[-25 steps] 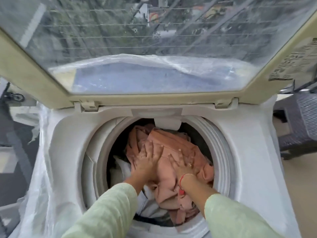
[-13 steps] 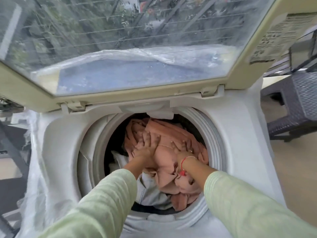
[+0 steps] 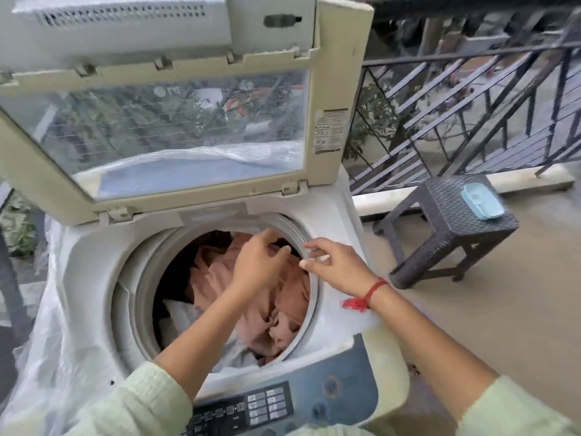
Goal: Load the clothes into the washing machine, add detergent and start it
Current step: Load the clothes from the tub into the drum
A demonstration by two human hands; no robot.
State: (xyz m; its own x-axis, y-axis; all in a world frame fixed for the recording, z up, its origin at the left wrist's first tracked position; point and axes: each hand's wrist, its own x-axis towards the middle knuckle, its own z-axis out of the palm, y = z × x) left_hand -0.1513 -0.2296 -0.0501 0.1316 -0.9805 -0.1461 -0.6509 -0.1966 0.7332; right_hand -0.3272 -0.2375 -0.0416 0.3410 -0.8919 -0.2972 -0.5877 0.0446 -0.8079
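washer [image 3: 94,278]: top-loader, lid [image 3: 195,136] up, ctrl panel [image 3: 251,407] at near edge
clothes [image 3: 251,297]: pink heap in drum, white fabric [image 3: 179,316] under it
left hand [image 3: 261,265]: over the heap, fingers loosely curled, holding nothing
right hand [image 3: 336,265]: above drum rim (red thread on wrist), fingers spread, empty
stool [image 3: 440,215]: dark, right of washer, w/ blue box [image 3: 482,201] on top

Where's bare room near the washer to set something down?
Free: the stool top left of the blue box; the floor in front of the stool. Crowded: the drum, full of clothes with the left hand in it and the right hand at its rim.
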